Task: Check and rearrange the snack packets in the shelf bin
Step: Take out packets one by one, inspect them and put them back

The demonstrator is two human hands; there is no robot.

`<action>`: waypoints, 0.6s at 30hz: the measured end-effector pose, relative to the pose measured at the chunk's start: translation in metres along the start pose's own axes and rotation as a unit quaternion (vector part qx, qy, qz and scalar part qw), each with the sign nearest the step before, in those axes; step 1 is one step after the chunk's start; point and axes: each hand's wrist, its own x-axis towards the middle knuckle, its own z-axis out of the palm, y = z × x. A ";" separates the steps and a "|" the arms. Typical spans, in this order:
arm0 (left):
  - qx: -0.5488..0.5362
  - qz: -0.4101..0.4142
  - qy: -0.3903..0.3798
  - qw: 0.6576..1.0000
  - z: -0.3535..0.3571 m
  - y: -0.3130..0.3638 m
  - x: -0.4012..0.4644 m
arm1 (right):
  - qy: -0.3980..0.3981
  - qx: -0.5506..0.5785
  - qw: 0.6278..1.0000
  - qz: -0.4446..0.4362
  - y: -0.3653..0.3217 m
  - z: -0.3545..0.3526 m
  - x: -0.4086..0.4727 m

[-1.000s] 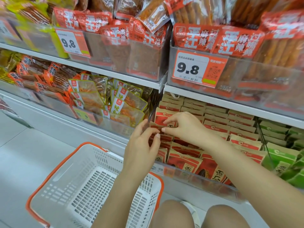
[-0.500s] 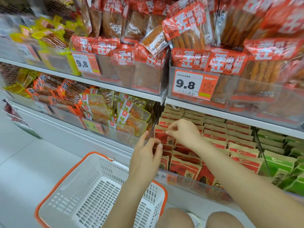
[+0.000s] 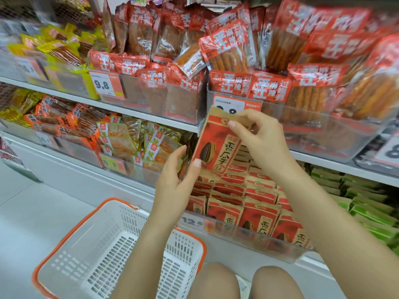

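Red and tan, a sunflower seed packet (image 3: pixel 218 145) is held up above the clear shelf bin (image 3: pixel 254 240), tilted, in front of a price tag (image 3: pixel 232 105). The right hand (image 3: pixel 262 141) pinches its top edge between curled fingers and thumb. The left hand (image 3: pixel 174 180) grips the lower left corner, thumb on the front, fingers behind. More matching packets (image 3: pixel 257 212) stand in rows inside the bin below. A white basket (image 3: pixel 121 251) with an orange rim sits on the floor beside the knees.
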 end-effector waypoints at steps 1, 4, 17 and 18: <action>-0.022 0.003 -0.011 1.000 0.000 0.003 -0.002 | -0.010 0.015 1.000 0.004 -0.005 -0.007 0.000; -0.076 -0.005 -0.074 0.994 0.001 0.014 -0.014 | -0.040 0.065 0.997 0.018 -0.013 -0.021 -0.005; -0.188 -0.133 -0.100 0.968 0.023 0.013 -0.067 | -0.012 0.218 0.946 0.240 0.012 -0.013 -0.076; -0.195 -0.138 -0.099 0.966 0.024 0.013 -0.070 | -0.016 0.230 0.940 0.250 0.014 -0.011 -0.086</action>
